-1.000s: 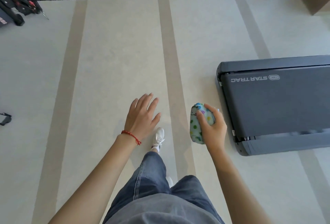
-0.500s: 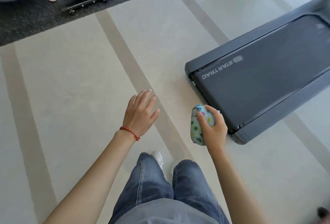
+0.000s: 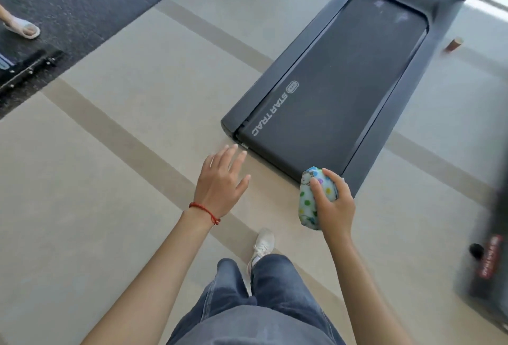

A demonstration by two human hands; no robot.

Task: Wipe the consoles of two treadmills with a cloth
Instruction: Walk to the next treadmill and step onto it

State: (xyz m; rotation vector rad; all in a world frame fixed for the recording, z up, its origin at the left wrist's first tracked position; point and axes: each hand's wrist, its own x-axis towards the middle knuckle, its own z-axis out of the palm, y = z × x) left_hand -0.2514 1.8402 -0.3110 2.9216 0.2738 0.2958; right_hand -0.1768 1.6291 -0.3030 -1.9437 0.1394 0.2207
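Note:
My right hand point(image 3: 334, 207) is shut on a bunched white cloth point(image 3: 309, 201) with coloured dots, held over the floor just in front of the rear end of a dark grey treadmill point(image 3: 338, 91). The treadmill deck runs away from me up and to the right; its console is out of view and only an upright shows at the top right. My left hand point(image 3: 221, 182) hovers open with fingers spread, a red string on its wrist, left of the treadmill's rear corner. A second, blurred treadmill point(image 3: 486, 259) with red lettering lies at the right edge.
Beige floor with darker stripes stretches around me. A dark rubber mat point(image 3: 77, 1) with a black equipment base point(image 3: 24, 69) lies at the upper left, where another person's sandalled foot point(image 3: 23, 28) stands. My white shoe point(image 3: 262, 245) steps forward between my hands.
The view has swung right, so the treadmill now runs lengthwise ahead of me and closer. A second treadmill has come into view at the right edge. Both hands keep their pose.

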